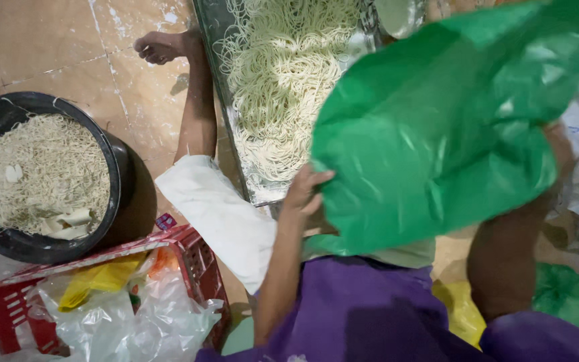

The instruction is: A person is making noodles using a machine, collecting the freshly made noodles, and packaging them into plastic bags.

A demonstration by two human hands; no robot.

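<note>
As left hand grips green bag, forearm raised

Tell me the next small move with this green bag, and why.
Probably spread the mouth of the green plastic bag open with both hands. The left hand grips its lower edge, the right hand is hidden behind it, and the bag hangs rumpled over the metal tray of loose noodles, with no opening showing yet.
</note>
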